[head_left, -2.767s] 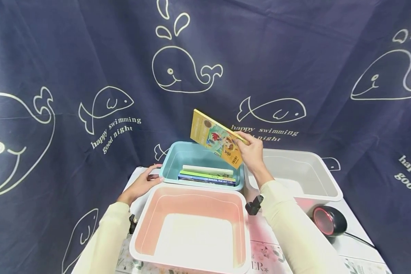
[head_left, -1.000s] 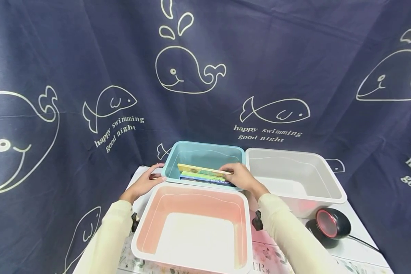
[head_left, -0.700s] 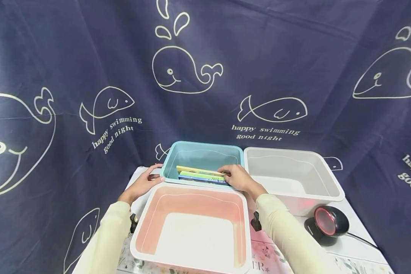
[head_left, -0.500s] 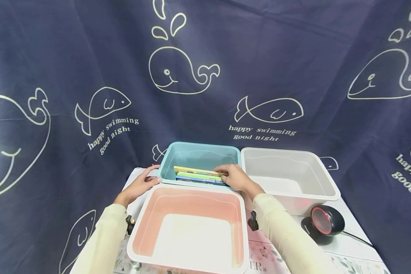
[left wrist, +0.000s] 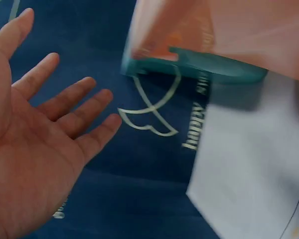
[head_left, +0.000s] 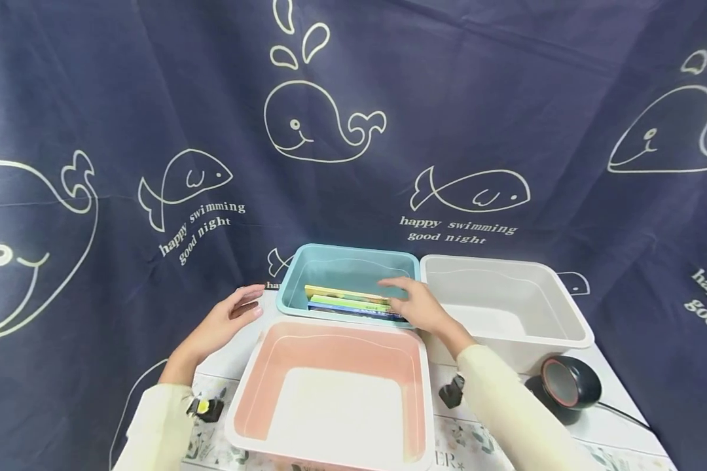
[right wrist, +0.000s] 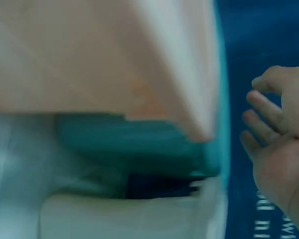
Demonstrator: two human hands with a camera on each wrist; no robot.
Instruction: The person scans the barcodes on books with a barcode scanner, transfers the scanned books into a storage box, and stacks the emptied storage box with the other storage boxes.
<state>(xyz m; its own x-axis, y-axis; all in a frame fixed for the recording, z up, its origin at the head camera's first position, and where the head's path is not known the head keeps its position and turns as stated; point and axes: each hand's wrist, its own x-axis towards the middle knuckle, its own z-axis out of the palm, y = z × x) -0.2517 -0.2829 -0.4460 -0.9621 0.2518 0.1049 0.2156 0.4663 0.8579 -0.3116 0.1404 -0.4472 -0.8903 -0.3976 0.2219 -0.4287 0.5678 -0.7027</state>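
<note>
Several thin books stand on edge side by side in the teal bin (head_left: 359, 252), a yellow book (head_left: 330, 290) hindmost, then a green book (head_left: 344, 302) and darker blue ones. My right hand (head_left: 421, 304) hovers over the right end of the row, fingers apart and holding nothing; in the right wrist view the same hand (right wrist: 284, 124) has loosely bent fingers. Left of the teal bin, my left hand (head_left: 220, 327) is in the air, clear of the rim. Seen in the left wrist view, its palm (left wrist: 35, 144) is bare and its fingers are spread.
A pink bin (head_left: 330, 340) sits in front of the teal one, with nothing in it. To the right stands a grey bin (head_left: 483, 275). A round black device (head_left: 574, 383) with a cable lies near the table's right side. Behind hangs a dark blue whale-print curtain (head_left: 353, 196).
The yellow book went from above the teal bin down into the row. My right hand has let go of it and lifted slightly. My left hand has left the teal rim, moving left.
</note>
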